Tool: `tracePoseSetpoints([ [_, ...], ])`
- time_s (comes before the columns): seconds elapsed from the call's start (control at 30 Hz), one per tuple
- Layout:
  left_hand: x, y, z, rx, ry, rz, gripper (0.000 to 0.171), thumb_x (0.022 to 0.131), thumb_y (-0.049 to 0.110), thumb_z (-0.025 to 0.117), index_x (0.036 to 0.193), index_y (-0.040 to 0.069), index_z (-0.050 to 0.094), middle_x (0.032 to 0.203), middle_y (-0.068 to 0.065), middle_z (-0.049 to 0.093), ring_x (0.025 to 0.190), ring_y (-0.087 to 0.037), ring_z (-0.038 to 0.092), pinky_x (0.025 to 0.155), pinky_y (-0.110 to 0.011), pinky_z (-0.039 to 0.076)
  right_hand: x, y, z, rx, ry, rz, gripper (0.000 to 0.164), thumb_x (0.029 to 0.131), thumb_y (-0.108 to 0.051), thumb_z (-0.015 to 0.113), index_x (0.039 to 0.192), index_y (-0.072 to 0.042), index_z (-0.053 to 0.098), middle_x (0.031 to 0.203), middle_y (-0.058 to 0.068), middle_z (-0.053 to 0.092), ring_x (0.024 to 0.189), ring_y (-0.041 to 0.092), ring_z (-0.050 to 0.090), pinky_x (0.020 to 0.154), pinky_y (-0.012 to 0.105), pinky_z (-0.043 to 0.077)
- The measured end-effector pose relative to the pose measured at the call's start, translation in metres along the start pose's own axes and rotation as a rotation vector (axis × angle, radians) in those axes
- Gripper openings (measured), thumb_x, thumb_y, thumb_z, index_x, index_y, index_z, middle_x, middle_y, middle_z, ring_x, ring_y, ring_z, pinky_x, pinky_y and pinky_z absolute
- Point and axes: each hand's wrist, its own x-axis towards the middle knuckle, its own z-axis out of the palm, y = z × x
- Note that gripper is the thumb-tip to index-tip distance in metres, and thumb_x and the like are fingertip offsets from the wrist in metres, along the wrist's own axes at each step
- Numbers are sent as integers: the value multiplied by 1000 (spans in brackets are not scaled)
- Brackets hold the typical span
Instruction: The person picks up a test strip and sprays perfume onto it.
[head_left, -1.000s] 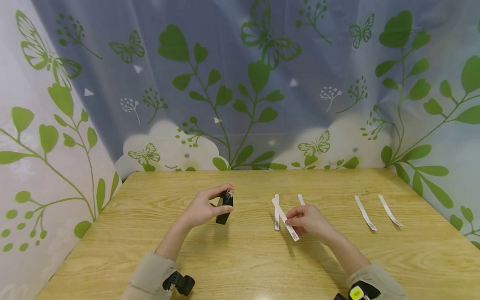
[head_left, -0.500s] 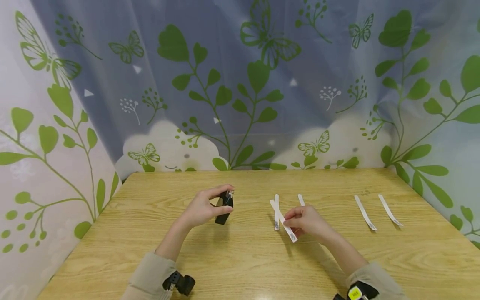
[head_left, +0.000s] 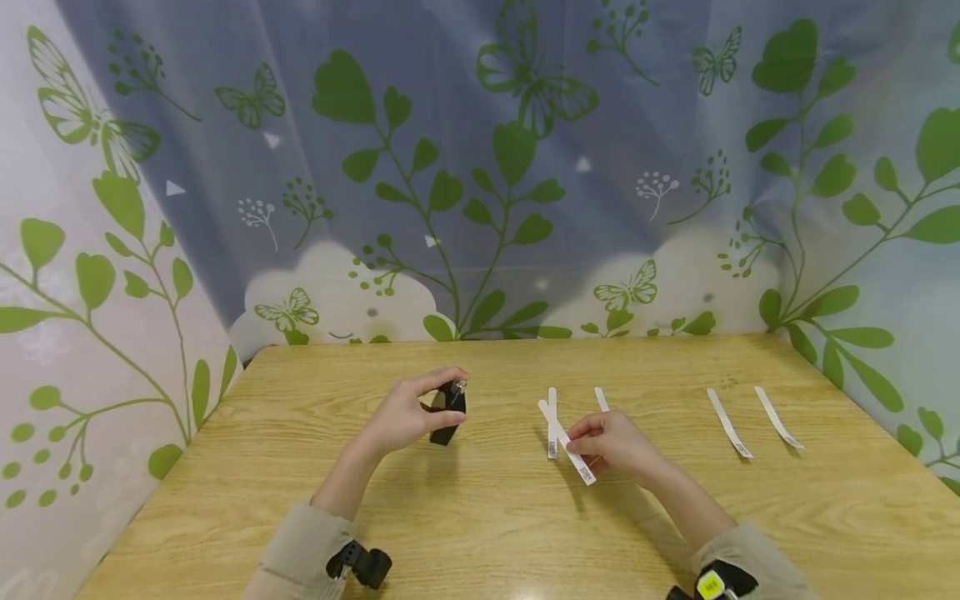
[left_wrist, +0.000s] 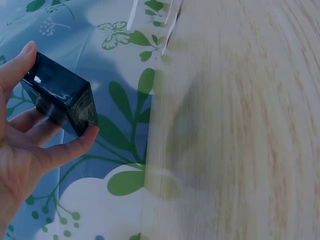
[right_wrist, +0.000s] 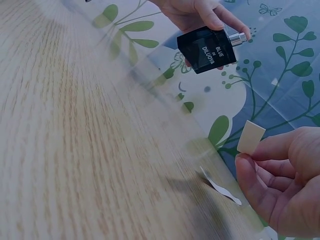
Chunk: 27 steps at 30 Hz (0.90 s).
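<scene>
My left hand (head_left: 405,414) grips a dark glass perfume bottle (head_left: 447,427), held above the table with its sprayer toward the strips. One fingertip lies on top of the silver sprayer (right_wrist: 238,39), and the thumb is on the near side. White lettering shows on the bottle's side in the right wrist view. To the right, my right hand (head_left: 618,446) pinches a white paper test strip (head_left: 583,472) between thumb and fingers, tilted, its printed end nearest me. It crosses over another strip (head_left: 552,451) lying on the table in the head view.
A further strip (head_left: 602,398) lies partly hidden behind my right hand. Two more slightly bent strips (head_left: 727,423) lie farther right on the wooden table (head_left: 480,533). A patterned curtain (head_left: 465,208) stands along the table's back and sides.
The pinched strip has shifted slightly left along with my right hand. My left hand and the perfume bottle have hardly moved.
</scene>
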Motion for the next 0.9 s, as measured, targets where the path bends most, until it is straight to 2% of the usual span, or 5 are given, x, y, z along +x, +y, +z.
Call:
tracePoseSetpoints([
  [0.23, 2, 5, 3, 20, -5, 25, 48, 81, 7, 72, 127, 5, 56, 134, -14, 49, 123, -33, 44, 95, -50, 40, 2, 1, -1, 26, 7, 8, 16, 85, -1, 63, 95, 10, 60, 73, 4, 63, 58, 15, 59, 53, 31, 52],
  [0.33, 1, 4, 3, 26, -2, 19, 48, 82, 10, 72, 128, 7, 56, 133, -13, 50, 124, -31, 43, 97, -50, 38, 2, 1, -1, 28, 8, 9, 16, 84, -1, 63, 95, 10, 60, 73, 4, 63, 58, 15, 59, 53, 31, 52],
  [0.53, 0, 4, 0, 12, 19, 3, 50, 83, 22, 72, 130, 16, 55, 131, -6, 54, 124, -29, 44, 91, -48, 44, 1, 1, -2, 21, 9, 9, 16, 85, -1, 62, 96, 10, 60, 74, 4, 62, 59, 16, 60, 55, 33, 53],
  [0.63, -1, 6, -2, 12, 24, 15, 51, 82, 25, 72, 130, 17, 55, 130, -5, 54, 124, -29, 44, 95, -50, 41, 1, 1, -3, 22, 6, 5, 16, 85, -1, 62, 96, 10, 60, 75, 4, 62, 61, 16, 60, 56, 33, 53],
  [0.9, -1, 2, -4, -37, 16, -2, 54, 83, 23, 71, 133, 16, 52, 134, -8, 50, 126, -29, 41, 81, -34, 51, -2, 2, -7, -16, 26, 16, 17, 85, -4, 63, 96, 8, 61, 75, 5, 63, 62, 16, 59, 55, 34, 53],
])
